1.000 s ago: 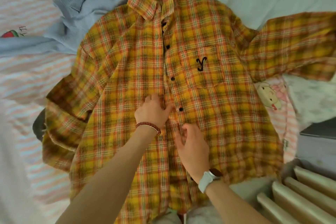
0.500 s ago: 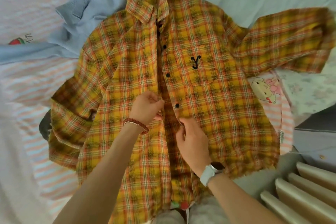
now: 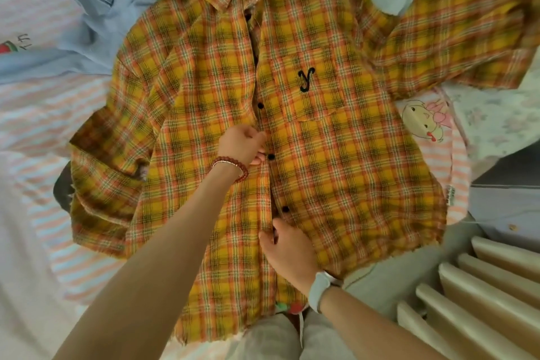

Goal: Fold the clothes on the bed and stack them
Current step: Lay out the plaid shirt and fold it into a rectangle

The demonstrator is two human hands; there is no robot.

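A yellow and orange plaid shirt [image 3: 344,172] lies face up, spread across the bed, collar at the top and its right sleeve stretched to the upper right. My left hand [image 3: 241,145], with a bead bracelet on the wrist, pinches the left edge of the button placket beside a black button. My right hand [image 3: 287,248], with a pale watch on the wrist, pinches the placket lower down, just below another button. The shirt's left sleeve lies crumpled at the left.
A light blue garment [image 3: 96,23] lies bunched at the upper left. A pink striped garment with a cartoon print [image 3: 429,131] pokes out under the shirt's right side. A pale slatted radiator [image 3: 479,298] stands at the lower right. The striped bedsheet [image 3: 43,114] spreads to the left.
My left hand has stayed on the placket by a button; my right hand has slid down the placket toward the hem. The view has shifted slightly.
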